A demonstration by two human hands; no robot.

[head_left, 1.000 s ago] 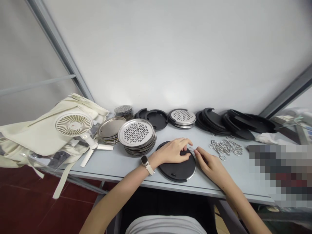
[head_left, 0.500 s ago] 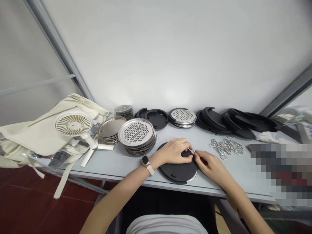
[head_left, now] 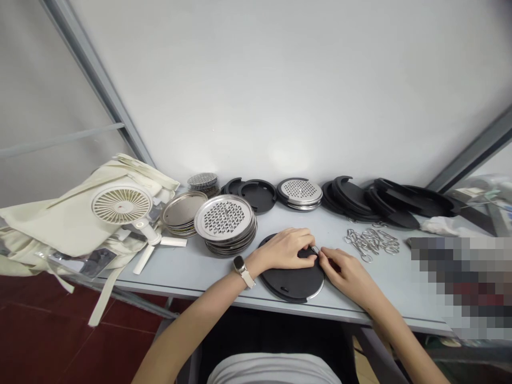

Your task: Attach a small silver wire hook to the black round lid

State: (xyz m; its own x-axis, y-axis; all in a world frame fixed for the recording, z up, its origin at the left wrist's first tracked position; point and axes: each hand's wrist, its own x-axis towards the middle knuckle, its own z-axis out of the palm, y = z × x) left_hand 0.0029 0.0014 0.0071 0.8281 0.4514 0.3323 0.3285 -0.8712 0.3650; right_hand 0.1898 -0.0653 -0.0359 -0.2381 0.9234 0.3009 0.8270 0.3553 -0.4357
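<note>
A black round holder (head_left: 294, 282) lies on the table before me, with a strip of silver metal showing along its lower right rim. My left hand (head_left: 290, 250), a watch on its wrist, rests over the holder, thumb and fingers bent around the holder's upper right part. Close by, my right hand (head_left: 342, 269) pinches at that same rim. A small metal ring clip (head_left: 316, 249) shows between the fingertips of both hands; most of it is hidden. Several loose metal ring clips (head_left: 372, 241) lie in a heap beyond my right hand.
Stacks of metal grater discs (head_left: 224, 217) and plain metal discs (head_left: 184, 209) stand to the left. Along the wall are a perforated disc (head_left: 301, 189) in a black holder and piled black holders (head_left: 352, 197). A white fan (head_left: 121, 205) and cream bag (head_left: 76, 224) occupy the left end.
Both hands stay at the holder's rim with only slight finger movement. Less of the metal ring clip shows between them now.
</note>
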